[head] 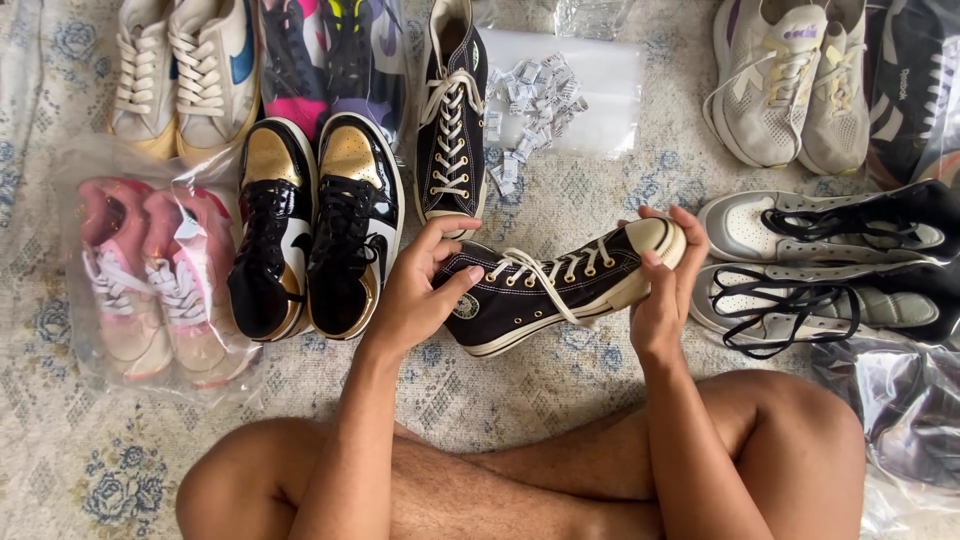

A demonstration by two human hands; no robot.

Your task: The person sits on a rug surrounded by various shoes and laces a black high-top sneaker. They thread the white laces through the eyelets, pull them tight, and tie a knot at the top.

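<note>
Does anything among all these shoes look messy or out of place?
Yes: small white packets lie strewn over a clear bag and the rug, and the grey shoes at right have loose, untied black laces.

Held high-top sneaker [545, 290]: black matt canvas, white cotton-like laces, smooth rubber toe cap and sole, small metal eyelets.
Second high-top sneaker [452, 120]: same matt canvas, white rubber edge.
Black and gold pair [315, 225]: glossy patent finish, shiny metallic gold toes.
Pink pair [150, 275]: inside a clear, crinkled plastic bag.
Small sachets [530, 100]: white paper, lying on a clear plastic bag.
Rug [560, 390]: woven cloth, matt, faded blue pattern.
Grey sneakers [790, 80]: soft mesh fabric.
</note>
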